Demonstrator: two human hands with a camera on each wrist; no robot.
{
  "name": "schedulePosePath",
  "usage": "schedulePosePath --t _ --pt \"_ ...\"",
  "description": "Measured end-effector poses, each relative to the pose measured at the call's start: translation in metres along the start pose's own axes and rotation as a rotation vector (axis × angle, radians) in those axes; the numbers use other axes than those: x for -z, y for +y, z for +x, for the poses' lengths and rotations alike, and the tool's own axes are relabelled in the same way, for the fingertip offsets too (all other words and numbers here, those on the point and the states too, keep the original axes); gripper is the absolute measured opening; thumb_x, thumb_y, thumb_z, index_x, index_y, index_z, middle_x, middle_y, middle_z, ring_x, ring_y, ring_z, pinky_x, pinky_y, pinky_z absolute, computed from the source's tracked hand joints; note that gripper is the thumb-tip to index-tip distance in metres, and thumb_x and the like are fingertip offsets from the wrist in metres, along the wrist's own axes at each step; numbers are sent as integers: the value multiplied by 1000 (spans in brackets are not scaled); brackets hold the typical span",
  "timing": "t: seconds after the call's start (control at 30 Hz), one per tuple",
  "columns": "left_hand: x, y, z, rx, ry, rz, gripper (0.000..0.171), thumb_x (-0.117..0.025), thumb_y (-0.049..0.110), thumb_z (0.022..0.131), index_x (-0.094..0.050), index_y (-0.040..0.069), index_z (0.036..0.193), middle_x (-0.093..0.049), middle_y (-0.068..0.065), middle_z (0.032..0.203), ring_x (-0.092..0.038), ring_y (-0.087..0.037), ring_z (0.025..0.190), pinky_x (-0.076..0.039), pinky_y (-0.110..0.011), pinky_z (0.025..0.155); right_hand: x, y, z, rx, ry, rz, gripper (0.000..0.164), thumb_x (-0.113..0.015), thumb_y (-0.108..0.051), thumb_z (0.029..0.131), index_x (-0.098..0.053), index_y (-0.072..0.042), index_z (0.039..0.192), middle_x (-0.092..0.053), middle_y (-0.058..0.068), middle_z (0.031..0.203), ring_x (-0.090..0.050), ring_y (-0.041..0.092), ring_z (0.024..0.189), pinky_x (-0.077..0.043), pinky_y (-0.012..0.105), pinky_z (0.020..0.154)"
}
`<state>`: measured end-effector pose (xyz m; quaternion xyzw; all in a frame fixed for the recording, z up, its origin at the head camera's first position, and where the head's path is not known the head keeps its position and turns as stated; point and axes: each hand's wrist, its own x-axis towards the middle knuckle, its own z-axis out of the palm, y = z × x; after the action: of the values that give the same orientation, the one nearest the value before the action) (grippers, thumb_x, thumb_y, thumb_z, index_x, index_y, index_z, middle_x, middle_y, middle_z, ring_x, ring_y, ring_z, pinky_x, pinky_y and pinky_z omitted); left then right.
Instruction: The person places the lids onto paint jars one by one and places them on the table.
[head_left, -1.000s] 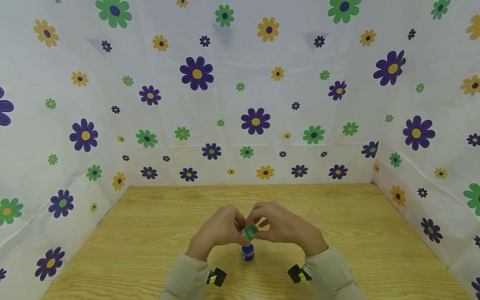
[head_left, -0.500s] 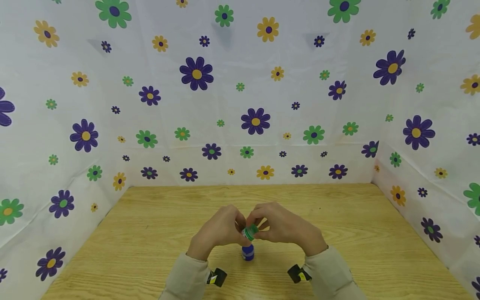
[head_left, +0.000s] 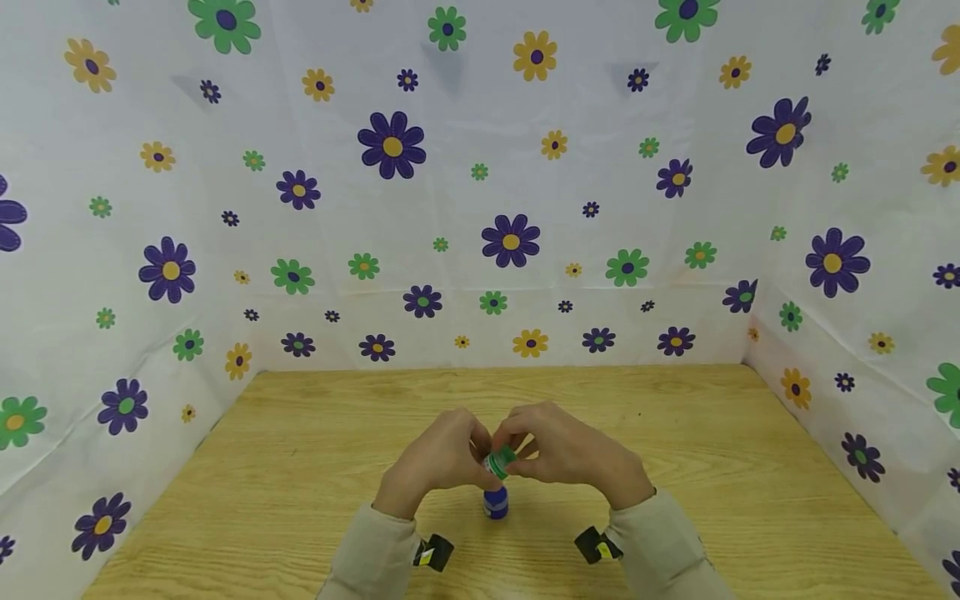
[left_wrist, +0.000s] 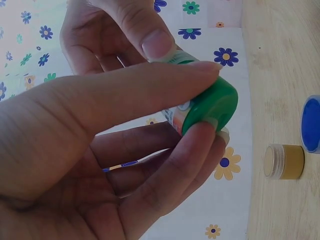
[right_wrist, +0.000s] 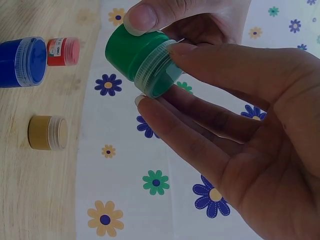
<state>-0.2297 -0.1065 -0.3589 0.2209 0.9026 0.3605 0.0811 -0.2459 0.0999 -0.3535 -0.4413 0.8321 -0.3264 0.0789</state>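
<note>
Above the table, my left hand (head_left: 438, 454) grips a small green paint jar (right_wrist: 126, 52) by its body, thumb on one side and fingers on the other. The jar is tilted, its clear ridged lid (right_wrist: 157, 67) facing my right hand (head_left: 573, 446). With thumb and fingers, the right hand pinches that lid, which sits on the jar. A printed label shows partly in the left wrist view, between the left fingers. On the table just below the hands stands a blue paint jar (head_left: 496, 504), its upper part partly covered by the left hand in the head view.
A tan paint jar (right_wrist: 40, 132) and a red paint jar (right_wrist: 56, 51) stand on the wooden table (head_left: 300, 483) near the blue one. In the head view the hands hide both. A flower-print sheet (head_left: 450, 200) hangs behind the table and at both sides.
</note>
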Motion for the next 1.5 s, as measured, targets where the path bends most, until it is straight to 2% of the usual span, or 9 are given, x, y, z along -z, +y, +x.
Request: schedulePosePath --t 0.3,0.6,0.9,1.3,1.5 --pt "0 -2 -2 1 10 10 15 -92 6 72 -80 8 81 -75 0 73 -65 -9 63 -54 -25 60 -1 1 2 -4 -2 2 18 -75 -3 92 -75 -8 109 -72 5 108 -72 18 99 -58 19 82" --pt "3 -5 -2 19 14 2 17 -91 6 73 -80 5 86 -76 0 76 -68 -10 66 -56 -27 62 -2 0 2 0 20 -16 25 -76 -3 91 -73 -8 115 -68 7 114 -69 24 107 -61 30 88" --pt "3 -1 -2 4 11 -16 17 -91 5 72 -81 4 86 -78 -3 77 -68 -10 66 -56 -26 63 -2 -1 2 10 18 -20 22 -77 0 89 -73 -9 109 -68 5 111 -68 21 107 -60 26 89" --pt "2 1 -1 -2 14 -5 17 -92 5 72 -80 5 84 -77 -3 75 -66 -10 64 -54 -25 60 0 1 2 23 16 5 20 -76 1 90 -74 -8 107 -71 5 110 -71 22 108 -60 28 89" --pt "2 0 -2 -5 5 -6 16 -92 5 72 -80 6 84 -76 -2 74 -66 -10 64 -55 -26 61 -1 3 1 -1 13 8 16 -76 -5 92 -75 -9 108 -73 4 107 -71 13 97 -59 23 83"
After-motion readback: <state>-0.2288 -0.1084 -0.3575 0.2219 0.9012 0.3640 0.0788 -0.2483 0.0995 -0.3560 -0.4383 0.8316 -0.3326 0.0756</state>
